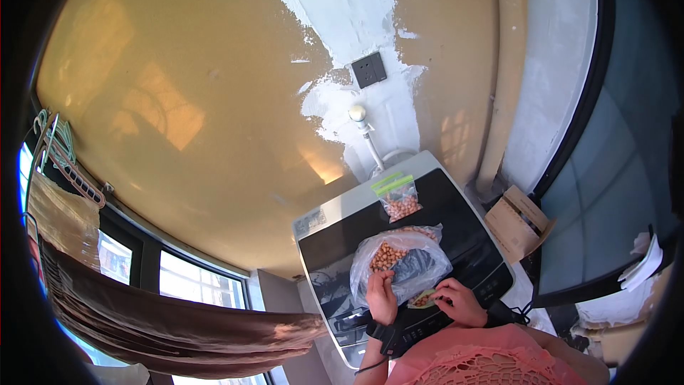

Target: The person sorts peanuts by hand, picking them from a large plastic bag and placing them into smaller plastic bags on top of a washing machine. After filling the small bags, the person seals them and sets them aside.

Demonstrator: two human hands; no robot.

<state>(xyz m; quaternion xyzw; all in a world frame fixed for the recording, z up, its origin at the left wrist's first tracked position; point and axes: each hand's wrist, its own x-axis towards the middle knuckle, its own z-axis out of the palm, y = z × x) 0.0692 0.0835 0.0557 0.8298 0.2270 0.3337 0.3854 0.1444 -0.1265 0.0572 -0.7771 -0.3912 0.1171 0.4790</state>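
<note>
Though the zip bag (396,192) has nuts (403,209) inside (or beans), plenty lie in the big bag (429,268) on the appliance (470,249), seemingly partway; the right hand (462,305) pinches a pouch (422,299), the left hand (382,299) bunches its fingertips, contents unclear.

From my feed I saw a black socket (368,70) on the white-patched wall (263,100). A brown curtain (185,328) stretched below the windows at left, near green hangers (63,144). An open cardboard box (516,224) sat right of the washer (313,221).
</note>
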